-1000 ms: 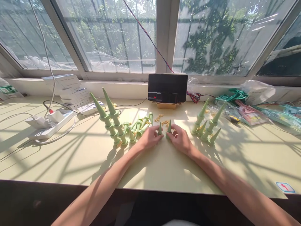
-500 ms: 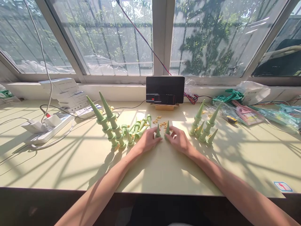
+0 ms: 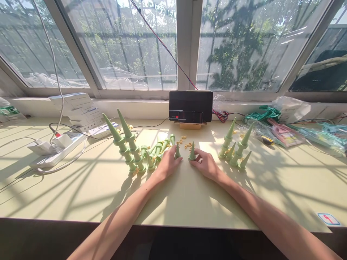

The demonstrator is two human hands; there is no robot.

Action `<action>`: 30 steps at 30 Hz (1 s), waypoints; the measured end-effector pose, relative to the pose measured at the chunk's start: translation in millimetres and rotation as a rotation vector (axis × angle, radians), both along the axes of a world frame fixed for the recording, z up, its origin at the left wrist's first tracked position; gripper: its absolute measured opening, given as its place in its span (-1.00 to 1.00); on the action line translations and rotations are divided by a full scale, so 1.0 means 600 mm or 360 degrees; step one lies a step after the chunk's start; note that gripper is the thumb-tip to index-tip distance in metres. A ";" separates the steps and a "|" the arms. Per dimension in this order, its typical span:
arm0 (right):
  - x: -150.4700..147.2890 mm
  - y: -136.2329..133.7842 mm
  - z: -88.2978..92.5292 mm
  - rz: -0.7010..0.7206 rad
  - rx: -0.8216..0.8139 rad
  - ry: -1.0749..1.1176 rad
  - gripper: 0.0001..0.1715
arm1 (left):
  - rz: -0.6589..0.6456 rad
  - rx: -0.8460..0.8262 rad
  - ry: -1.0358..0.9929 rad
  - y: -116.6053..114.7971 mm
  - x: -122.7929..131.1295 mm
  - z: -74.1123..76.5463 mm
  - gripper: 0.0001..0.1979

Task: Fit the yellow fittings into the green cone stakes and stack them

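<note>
Near the middle of the table, my left hand (image 3: 168,163) is closed round the side of a small green cone (image 3: 177,151), which points up. Facing it, my right hand (image 3: 206,163) grips a second green cone (image 3: 192,153), also upright, between thumb and fingers. A gap separates the two cones. Small yellow pieces (image 3: 187,145) lie scattered just behind them. Left of my left hand stand tall stacked green spires (image 3: 132,144), with loose green pieces (image 3: 159,146) lying close by. Shorter green spires (image 3: 238,150) stand to the right of my right hand.
A dark tablet (image 3: 191,104) leans on a small cardboard stand at the back. At the left are a white power strip (image 3: 56,151) with cables and a white box (image 3: 73,112). Plastic bags (image 3: 287,133) and a yellow-black tool (image 3: 267,140) lie at the right.
My left hand has shifted slightly left with its cone, so the gap between the two cones is wider. My right hand has barely moved.
</note>
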State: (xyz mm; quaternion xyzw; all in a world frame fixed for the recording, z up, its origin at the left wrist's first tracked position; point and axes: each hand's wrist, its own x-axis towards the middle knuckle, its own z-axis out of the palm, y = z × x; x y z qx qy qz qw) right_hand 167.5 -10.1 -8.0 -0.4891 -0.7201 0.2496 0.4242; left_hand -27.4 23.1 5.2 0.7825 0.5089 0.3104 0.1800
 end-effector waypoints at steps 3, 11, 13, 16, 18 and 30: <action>-0.001 -0.001 -0.001 0.0011 0.0011 0.0008 -0.83 | 0.0021 0.0027 -0.0014 0.005 -0.004 -0.004 -0.64; -0.005 -0.002 -0.003 0.0036 -0.0008 0.0020 -0.91 | 0.0154 -0.0018 -0.0051 0.007 -0.004 -0.001 -0.38; -0.006 -0.004 -0.001 0.0034 -0.0009 0.0031 -0.90 | 0.0199 0.0024 -0.0049 0.006 -0.002 0.002 -0.36; -0.009 -0.007 0.004 0.0016 -0.0014 0.0062 -0.87 | 0.0243 0.0191 -0.0109 0.000 0.002 0.008 -0.42; -0.010 -0.008 0.007 0.0003 -0.0018 0.0091 -0.86 | 0.0283 0.0362 -0.0201 -0.006 0.004 0.013 -0.48; -0.009 -0.016 0.025 -0.0255 0.0199 0.0464 -0.69 | -0.0224 0.0110 -0.0128 -0.038 0.034 -0.002 -0.55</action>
